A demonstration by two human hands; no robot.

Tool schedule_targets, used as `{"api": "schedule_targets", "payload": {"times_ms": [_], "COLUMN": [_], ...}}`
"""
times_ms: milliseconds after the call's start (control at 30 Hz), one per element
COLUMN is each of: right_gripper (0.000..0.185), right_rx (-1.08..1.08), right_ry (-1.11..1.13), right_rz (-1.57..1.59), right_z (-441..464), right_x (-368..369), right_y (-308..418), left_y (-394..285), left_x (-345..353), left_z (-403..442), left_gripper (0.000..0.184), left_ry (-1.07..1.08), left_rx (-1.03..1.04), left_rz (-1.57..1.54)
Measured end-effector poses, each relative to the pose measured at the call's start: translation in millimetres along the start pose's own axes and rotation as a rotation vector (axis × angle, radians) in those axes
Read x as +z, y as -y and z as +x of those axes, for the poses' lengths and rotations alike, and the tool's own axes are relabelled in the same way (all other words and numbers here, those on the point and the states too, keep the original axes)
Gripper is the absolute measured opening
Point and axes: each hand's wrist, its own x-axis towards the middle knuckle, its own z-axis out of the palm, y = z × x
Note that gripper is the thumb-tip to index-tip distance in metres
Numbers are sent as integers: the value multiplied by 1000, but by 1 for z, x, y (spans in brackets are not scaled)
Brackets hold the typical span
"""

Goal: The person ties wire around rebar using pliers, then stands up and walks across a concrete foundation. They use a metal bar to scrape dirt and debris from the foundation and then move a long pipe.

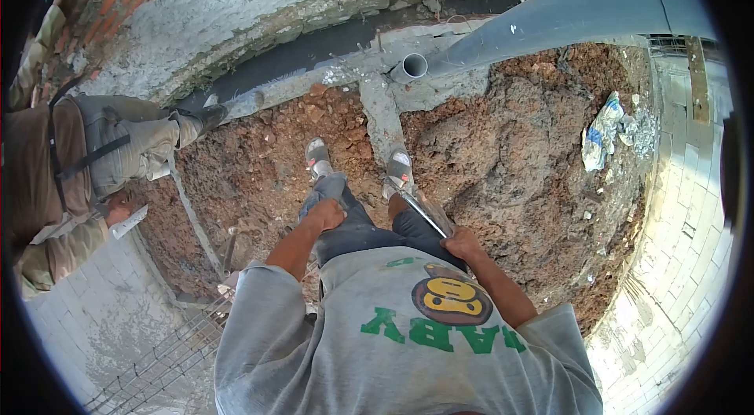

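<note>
My left hand (327, 213) is closed in front of my left thigh. A dull grey shape (333, 185) shows just beyond its knuckles; I cannot tell whether the hand grips it. By my right thigh, my right hand (463, 244) is closed around the near end of a long flat tool with a shiny edge (422, 213). This tool slants forward toward my right shoe (399, 167). My left shoe (316, 154) stands on reddish-brown soil (267, 171).
A large grey pipe (565, 14) crosses the upper right, beside a small upright pipe end (414, 65). Concrete beams (381, 113) border the soil. Another person (102, 148) stands at left. A crumpled bag (602, 132) lies right; a rebar cage (165, 356) lies lower left.
</note>
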Motion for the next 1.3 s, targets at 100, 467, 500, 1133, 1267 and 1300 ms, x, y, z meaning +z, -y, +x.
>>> {"api": "schedule_targets", "payload": {"times_ms": [100, 467, 500, 1133, 1267, 1300], "right_gripper": [53, 53, 52, 46, 43, 47], "right_rx": [1, 88, 58, 78, 74, 95], "right_ry": [2, 70, 22, -31, -21, 31], "right_rz": [3, -78, -49, 23, 113, 57], "right_z": [8, 7, 13, 32, 19, 25], "right_x": [14, 5, 9, 28, 12, 10], "right_y": [-14, -4, -11, -37, -20, -18], "left_y": [-12, -31, -25, -31, -19, -16], "left_x": [-10, 27, 30, 17, 13, 6], "left_z": [-22, -1, -1, 13, -9, -8], "left_gripper": [40, 29, 28, 26, 31, 34], "left_ry": [155, -326, -298, -228, -96, -75], "left_rx": [83, 36, 38, 28, -12, -11], "left_rz": [-15, 315, 314, 385, 217, 122]}}
